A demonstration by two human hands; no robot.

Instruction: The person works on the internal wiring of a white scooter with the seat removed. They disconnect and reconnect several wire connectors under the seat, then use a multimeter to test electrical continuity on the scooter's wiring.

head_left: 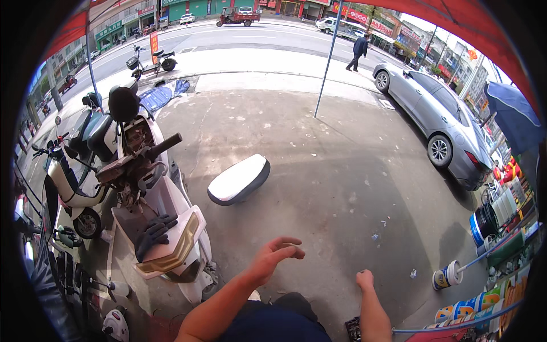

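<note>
My left hand [277, 256] hangs in the air over the concrete floor, its fingers stretched out and apart, with nothing in them. Lower right, my right hand [364, 278] is curled closed; its palm side is hidden, so I cannot tell whether it holds anything. Left of me stands a white scooter [196, 242] with its front covers off and its inner parts bare. A pair of dark gloves [152, 235] lies on its body. On the floor ahead rests a scooter seat [239, 178], white on top with black sides. Neither hand touches these things.
More scooters [77, 185] crowd the left side. A thin pole [327, 71] rises ahead under a red canopy [456, 17]. To the right are a parked silver car [436, 108], a white bucket [447, 276] and stacked goods. A person [358, 52] walks near the road.
</note>
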